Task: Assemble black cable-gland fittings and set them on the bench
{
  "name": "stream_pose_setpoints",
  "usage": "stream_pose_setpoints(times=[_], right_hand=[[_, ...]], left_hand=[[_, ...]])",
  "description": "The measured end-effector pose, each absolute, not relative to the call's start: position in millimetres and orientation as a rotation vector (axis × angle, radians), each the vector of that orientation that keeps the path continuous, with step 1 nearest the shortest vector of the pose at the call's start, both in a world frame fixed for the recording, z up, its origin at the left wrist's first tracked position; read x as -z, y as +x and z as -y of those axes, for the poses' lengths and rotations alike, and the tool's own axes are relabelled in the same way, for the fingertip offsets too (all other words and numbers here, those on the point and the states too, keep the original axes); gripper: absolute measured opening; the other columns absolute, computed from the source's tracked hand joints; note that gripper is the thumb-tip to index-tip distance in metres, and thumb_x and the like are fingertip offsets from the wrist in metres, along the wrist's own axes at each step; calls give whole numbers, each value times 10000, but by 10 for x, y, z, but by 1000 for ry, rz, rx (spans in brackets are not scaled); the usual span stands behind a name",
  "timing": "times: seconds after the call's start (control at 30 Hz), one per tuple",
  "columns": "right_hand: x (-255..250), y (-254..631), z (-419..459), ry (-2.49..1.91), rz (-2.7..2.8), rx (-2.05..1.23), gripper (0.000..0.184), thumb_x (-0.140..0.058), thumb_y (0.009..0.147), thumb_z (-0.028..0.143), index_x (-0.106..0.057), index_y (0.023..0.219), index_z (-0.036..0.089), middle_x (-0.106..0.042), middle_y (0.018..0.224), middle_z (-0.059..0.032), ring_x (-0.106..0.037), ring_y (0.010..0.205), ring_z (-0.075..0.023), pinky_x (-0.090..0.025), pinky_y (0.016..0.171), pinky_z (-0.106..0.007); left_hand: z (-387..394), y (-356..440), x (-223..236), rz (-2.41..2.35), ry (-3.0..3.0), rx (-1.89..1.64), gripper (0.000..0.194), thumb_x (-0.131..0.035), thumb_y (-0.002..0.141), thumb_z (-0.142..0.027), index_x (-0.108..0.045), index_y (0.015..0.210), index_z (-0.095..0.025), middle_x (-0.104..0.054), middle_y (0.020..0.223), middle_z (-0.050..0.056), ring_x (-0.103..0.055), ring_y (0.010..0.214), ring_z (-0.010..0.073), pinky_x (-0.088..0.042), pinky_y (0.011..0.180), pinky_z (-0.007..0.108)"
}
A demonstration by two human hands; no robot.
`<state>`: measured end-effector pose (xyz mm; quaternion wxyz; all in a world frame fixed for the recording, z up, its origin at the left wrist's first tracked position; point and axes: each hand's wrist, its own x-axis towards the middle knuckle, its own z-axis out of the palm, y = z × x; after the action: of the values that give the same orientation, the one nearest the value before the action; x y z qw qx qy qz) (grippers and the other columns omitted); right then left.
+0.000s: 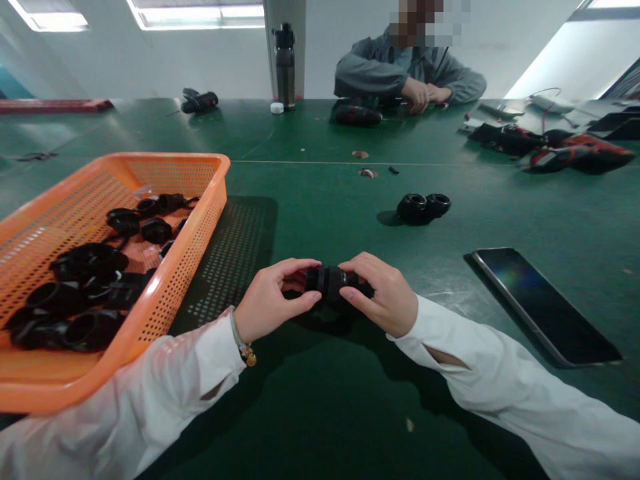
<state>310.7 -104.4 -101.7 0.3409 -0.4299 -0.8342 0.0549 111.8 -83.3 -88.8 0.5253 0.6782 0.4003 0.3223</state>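
Between my two hands is a small black cylindrical part (327,283) with a ridge round its middle, held just above the green table. My left hand (275,293) pinches its left end between thumb and fingers. On the other end, the thumb and fingers of my right hand (383,291) are closed. Its exact kind does not show. Farther off to the right stand two black ring-shaped parts (423,207) side by side, touching. An orange basket (187,267) at my left holds several black round parts (90,263), some with straps or cords.
A phone (545,303) lies right of my right arm. Across the green table (310,233) are a black power tool (358,115), another dark tool (200,101), a bottle (285,67), a white cap (277,108) and dark red-and-black items (575,150). A person in grey (410,73) sits opposite.
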Motion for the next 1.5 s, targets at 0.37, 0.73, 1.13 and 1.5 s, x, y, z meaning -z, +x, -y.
stream_pose_setpoints(times=[0.37, 0.73, 1.13, 1.5], right_hand=[[1032, 3105, 1048, -1145, 2145, -170, 478, -295, 916, 519, -604, 848, 160, -627, 711, -75, -555, 653, -179, -461, 570, -307], [1030, 3109, 1076, -1064, 2070, -154, 439, -556, 758, 434, -476, 1115, 190, -609, 986, -111, -578, 886, -252, -508, 686, -385], [990, 3079, 1070, -953, 2112, 40, 313, -615, 754, 203, -494, 1043, 215, -597, 955, -91, -574, 859, -236, -509, 719, -400], [998, 3077, 1065, -938, 2100, 38, 238, -613, 776, 204, -534, 1001, 193, -625, 911, -94, -579, 826, -226, -504, 700, -379]], left_hand=[[832, 1108, 897, -942, 1624, -777, 407, -664, 659, -255, -628, 1043, -124, -670, 978, 88, -647, 856, 195, -553, 763, 316], [824, 1122, 879, -986, 1523, -766, 439, -664, 647, -249, -616, 1060, -106, -685, 937, 86, -649, 835, 192, -551, 764, 319], [813, 1122, 896, -968, 1480, -786, 460, -676, 638, -258, -612, 1064, -96, -688, 920, 84, -647, 837, 196, -543, 780, 328], [813, 1128, 894, -963, 1501, -771, 438, -676, 641, -251, -615, 1050, -106, -686, 928, 80, -648, 838, 192, -546, 778, 324]])
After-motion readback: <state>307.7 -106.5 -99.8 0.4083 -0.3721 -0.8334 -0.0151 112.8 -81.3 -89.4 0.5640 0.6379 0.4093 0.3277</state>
